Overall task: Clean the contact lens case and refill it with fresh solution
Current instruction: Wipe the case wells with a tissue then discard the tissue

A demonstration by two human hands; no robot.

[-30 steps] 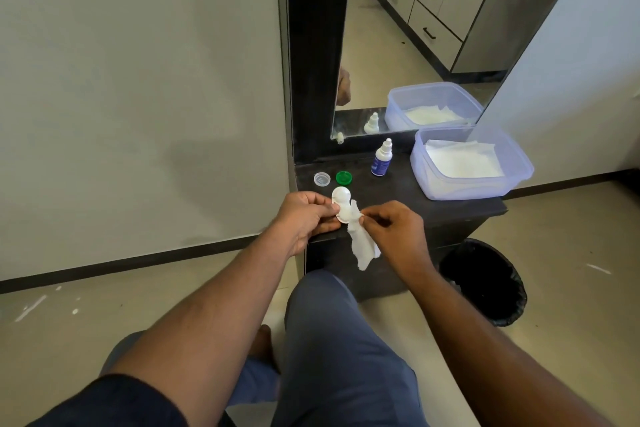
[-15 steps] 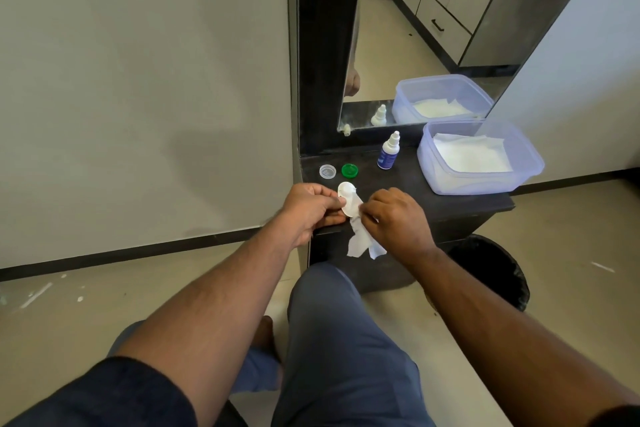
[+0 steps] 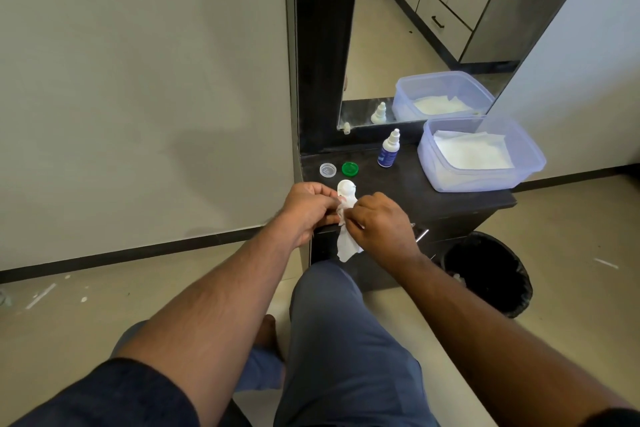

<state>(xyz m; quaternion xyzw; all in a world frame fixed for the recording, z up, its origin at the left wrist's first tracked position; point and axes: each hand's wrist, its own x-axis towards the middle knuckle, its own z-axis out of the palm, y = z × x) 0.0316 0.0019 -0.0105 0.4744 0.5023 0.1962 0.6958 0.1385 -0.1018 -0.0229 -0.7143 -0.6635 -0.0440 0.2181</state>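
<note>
My left hand [image 3: 308, 208] grips the near end of the white contact lens case [image 3: 346, 189] over the front edge of the dark counter [image 3: 433, 198]. My right hand [image 3: 379, 224] pinches a white tissue [image 3: 346, 248] against the case, and the tissue's tail hangs below the hands. A clear cap [image 3: 327, 170] and a green cap [image 3: 349, 168] lie on the counter just beyond the case. The small solution bottle [image 3: 389, 151], white with a blue label, stands upright farther back.
A translucent plastic tub [image 3: 485, 180] with white tissues sits at the counter's right. A mirror [image 3: 415, 28] rises behind it. On the floor to the right stands a black bin [image 3: 488, 274]. My knee [image 3: 332, 288] is under the hands.
Both hands stay together at the case. The right hand has shifted slightly on the tissue, and the view has moved a little closer.
</note>
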